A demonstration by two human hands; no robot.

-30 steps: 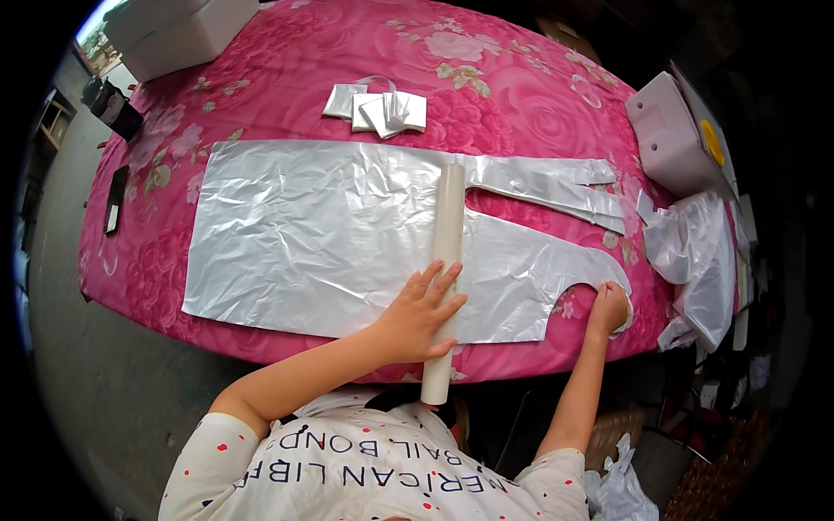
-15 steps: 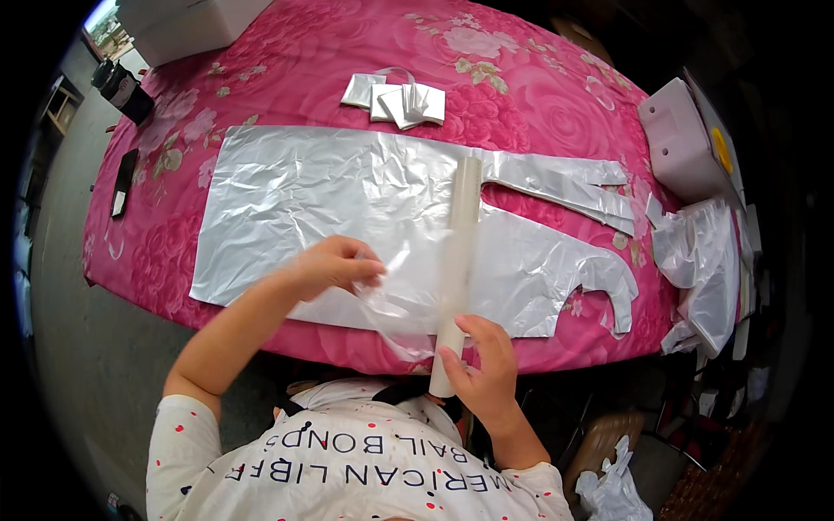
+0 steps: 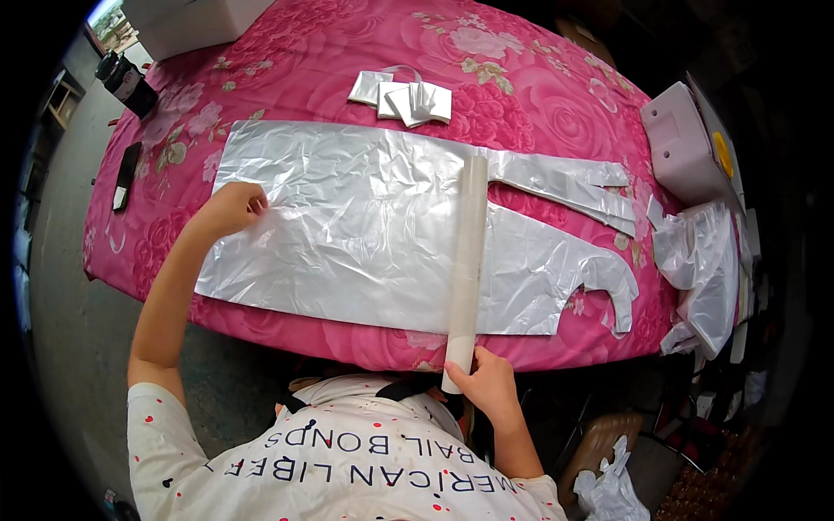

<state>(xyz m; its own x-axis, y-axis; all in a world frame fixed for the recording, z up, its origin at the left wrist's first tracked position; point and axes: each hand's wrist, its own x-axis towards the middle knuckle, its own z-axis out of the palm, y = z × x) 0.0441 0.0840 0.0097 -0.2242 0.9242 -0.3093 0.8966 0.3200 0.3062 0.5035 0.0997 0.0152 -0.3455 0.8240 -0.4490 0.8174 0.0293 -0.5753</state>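
A silvery-white plastic apron point(image 3: 347, 226) lies spread across the table, wrinkled, with its cut-out strap ends to the right. Over it, pointing from the table's near edge toward the far side, rests a long pale tube point(image 3: 469, 252). My right hand point(image 3: 488, 382) grips the near end of this tube, thumb on top. Above the apron's left part is my left hand point(image 3: 233, 208), its fingers curled together in a pinch. Whatever lies between those fingertips is too small or clear to make out.
Folded silvery packets point(image 3: 413, 100) lie beyond the apron. A black phone point(image 3: 126, 176) and a dark bottle point(image 3: 127, 84) are at the left, near a white box point(image 3: 195, 26). At the right stand a pale bin point(image 3: 686, 143) and crumpled clear plastic point(image 3: 702, 269).
My left hand has moved left and away from me, from beside the tube to the apron's left part. The loose clear film under it no longer shows bunched. The tube shifted slightly right.
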